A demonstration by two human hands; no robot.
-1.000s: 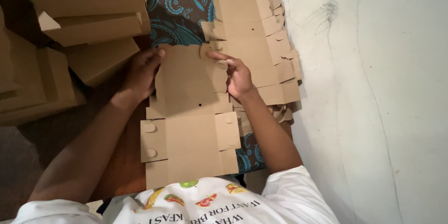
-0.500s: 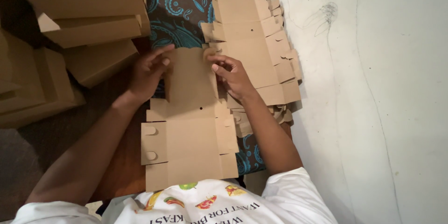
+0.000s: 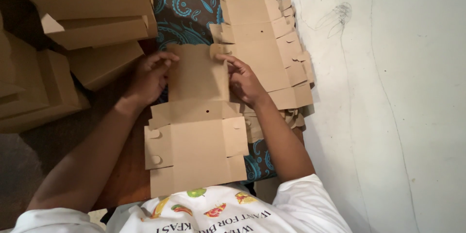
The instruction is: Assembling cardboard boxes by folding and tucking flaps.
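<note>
Brown cardboard, die-cut and flat, makes up the box blank [image 3: 196,138] that lies in front of the person, its near edge against the white shirt [image 3: 228,213]. Its far panel is narrowed, the side flaps turned in. The left hand [image 3: 148,77] curls its fingers over the left edge of that far panel, thumb and fingers closed on the flap. The right hand [image 3: 242,80] pinches the right edge of the same panel, fingers bent and closed on the card. Just right of the blank and partly under the right forearm lies a stack of flat blanks [image 3: 264,43], fanned out. Left of the blank and beyond it stand folded boxes [image 3: 87,4], piled up. Under the blank and beyond it shows a patterned cloth [image 3: 187,0] in blue and brown. Right of the stack runs a pale wall [image 3: 388,92].
</note>
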